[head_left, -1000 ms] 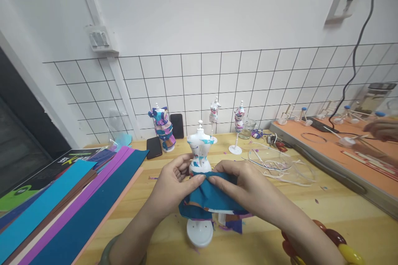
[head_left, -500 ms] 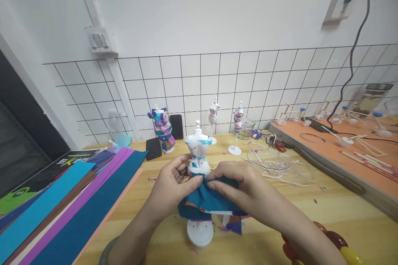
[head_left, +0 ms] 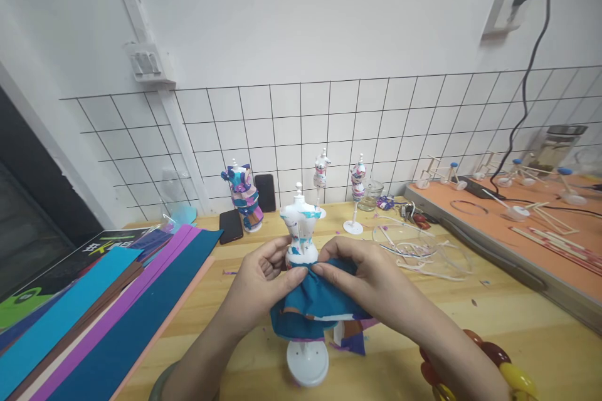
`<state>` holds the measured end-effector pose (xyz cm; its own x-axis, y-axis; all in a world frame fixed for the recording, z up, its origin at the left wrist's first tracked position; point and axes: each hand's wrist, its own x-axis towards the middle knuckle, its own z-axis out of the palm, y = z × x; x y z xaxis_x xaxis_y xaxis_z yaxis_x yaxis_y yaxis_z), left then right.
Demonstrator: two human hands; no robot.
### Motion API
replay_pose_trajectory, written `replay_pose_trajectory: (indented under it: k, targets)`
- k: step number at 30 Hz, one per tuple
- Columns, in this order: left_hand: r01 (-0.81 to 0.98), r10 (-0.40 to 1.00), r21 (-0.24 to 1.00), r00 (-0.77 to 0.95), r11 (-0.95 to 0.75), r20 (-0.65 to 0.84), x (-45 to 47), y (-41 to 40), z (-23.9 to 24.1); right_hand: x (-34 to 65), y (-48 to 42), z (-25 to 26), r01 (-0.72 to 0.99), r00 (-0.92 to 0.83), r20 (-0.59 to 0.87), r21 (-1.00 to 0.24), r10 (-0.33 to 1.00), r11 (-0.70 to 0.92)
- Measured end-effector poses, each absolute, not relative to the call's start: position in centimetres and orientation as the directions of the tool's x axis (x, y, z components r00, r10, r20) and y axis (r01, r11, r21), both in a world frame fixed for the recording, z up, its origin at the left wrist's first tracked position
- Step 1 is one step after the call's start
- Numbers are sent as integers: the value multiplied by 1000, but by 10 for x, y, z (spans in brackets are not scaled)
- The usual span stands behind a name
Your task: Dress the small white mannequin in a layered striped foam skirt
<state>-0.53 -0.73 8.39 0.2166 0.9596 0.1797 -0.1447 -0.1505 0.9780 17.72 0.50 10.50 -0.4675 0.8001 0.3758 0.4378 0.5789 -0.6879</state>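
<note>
A small white doll-sized dress form [head_left: 300, 219] with blue paint-like patches stands upright on its round white base [head_left: 307, 363]. Teal paper [head_left: 324, 301], gathered in folds, wraps around its lower part like a skirt. My left hand [head_left: 266, 276] is closed at the left, its thumb pressing the top edge of the teal paper against the form's waist. On the right, my right hand [head_left: 355, 269] pinches the same edge between thumb and forefinger, close to the left thumb. The fingers behind the form are partly hidden. Coloured scraps [head_left: 350, 338] lie beneath the skirt.
Coloured paper strips [head_left: 141, 307] lie at the left. Behind stand a dressed form [head_left: 244, 194], two smaller forms [head_left: 322, 175] and two phones [head_left: 231, 226]. White cords [head_left: 423, 250] lie right of centre, beside an orange board [head_left: 531, 232] with stick models.
My right hand has drawn slightly closer to the form, gathering the teal paper at the waist. The form's base has shifted a little to the right and nearer.
</note>
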Motion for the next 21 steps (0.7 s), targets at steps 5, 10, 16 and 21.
replay_pose_trajectory:
  k: [5, 10, 16, 21]
  targets:
    - [-140, 962, 978, 204, -154, 181, -5, -9, 85, 177, 6, 104, 432, -462, 364, -704, 808, 564]
    - [-125, 969, 983, 195, -132, 154, -4, -10, 87, 177, 7, 105, 429, -467, 355, -710, 810, 558]
    - [-102, 976, 986, 156, -134, 149, -2, -9, 85, 174, 5, 102, 438, -485, 340, -703, 806, 560]
    - [-109, 976, 984, 152, -143, 159, -4, -8, 82, 176, 5, 101, 427, -517, 334, -698, 788, 575]
